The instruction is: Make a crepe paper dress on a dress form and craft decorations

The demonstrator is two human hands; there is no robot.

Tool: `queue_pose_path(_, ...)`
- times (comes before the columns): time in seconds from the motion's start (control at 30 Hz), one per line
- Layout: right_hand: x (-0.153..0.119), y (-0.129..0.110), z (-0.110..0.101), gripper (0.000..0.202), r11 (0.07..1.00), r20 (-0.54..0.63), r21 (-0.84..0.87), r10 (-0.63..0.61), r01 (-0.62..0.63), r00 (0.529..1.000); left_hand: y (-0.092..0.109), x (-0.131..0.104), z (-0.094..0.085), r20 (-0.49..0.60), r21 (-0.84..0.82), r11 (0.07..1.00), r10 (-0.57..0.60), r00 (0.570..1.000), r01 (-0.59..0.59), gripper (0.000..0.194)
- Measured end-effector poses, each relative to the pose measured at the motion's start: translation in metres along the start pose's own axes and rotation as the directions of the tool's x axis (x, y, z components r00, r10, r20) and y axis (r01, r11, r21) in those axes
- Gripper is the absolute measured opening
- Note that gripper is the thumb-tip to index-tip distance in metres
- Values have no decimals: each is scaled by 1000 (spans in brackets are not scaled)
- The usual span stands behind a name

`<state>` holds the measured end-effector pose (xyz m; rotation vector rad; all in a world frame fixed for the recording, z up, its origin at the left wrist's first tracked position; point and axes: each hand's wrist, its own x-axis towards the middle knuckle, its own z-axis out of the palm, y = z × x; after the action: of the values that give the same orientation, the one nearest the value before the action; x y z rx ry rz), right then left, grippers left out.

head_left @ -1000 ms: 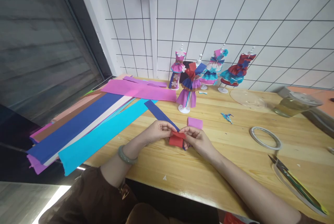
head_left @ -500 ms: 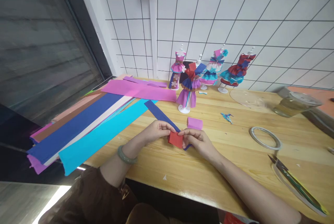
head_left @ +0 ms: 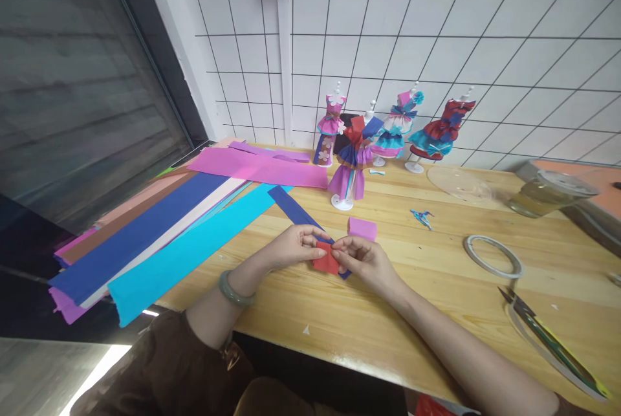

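Note:
A small red paper piece (head_left: 326, 259) is held between both hands near the middle of the table. My left hand (head_left: 299, 245) pinches its upper left part, thumb on the front face. At its upper right edge, my right hand (head_left: 361, 257) grips it between thumb and fingers. Behind the hands a dark blue strip (head_left: 297, 210) runs diagonally on the table, and its near end shows below the right fingers. A pink-purple piece (head_left: 362, 228) lies just beyond my right hand.
Long coloured paper strips (head_left: 194, 241) cover the left side. Small dress forms (head_left: 350, 164) stand at the back. To the right are a tape roll (head_left: 493, 257), scissors (head_left: 553, 341), a cup (head_left: 550, 193) and a blue twisted scrap (head_left: 422, 218).
My left thumb has moved down and right over the front of the red piece. The red piece looks slightly more creased, and my right fingers have shifted a little.

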<state>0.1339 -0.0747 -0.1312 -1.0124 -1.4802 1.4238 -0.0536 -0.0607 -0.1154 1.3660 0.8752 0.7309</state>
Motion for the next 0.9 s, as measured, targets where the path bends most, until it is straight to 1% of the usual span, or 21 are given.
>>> queue_pose_path(0.17,-1,-4,1,30,1000,40,28,8,-9,999,-5,2,-1,25,-5,1000,22,999,-21,43)
queue_pose_path(0.3,-2,-5,3,32,998,70,-46,53,-50,996,-6,2,0,19,59,998,26,999,-28,42)
queue_pose_path(0.4,-2,-5,4,33,997,37,-57,60,-57,998,-5,1,1,13,70,997,36,999,-37,40)
queue_pose_path(0.5,-2,-4,4,34,997,-18,-56,48,-49,999,-3,0,4,37,26,999,32,999,-33,39)
queue_pose_path(0.6,-2,-4,3,35,997,-45,-63,40,-43,998,-3,-1,6,72,-25,1000,7,997,-5,43)
queue_pose_path(0.7,-2,-5,3,35,997,-46,-71,21,-24,999,-6,1,7,70,-38,999,-8,998,11,47)
queue_pose_path(0.9,-3,-11,6,31,994,41,-96,-46,50,998,-12,2,9,80,-45,999,7,997,-3,61)
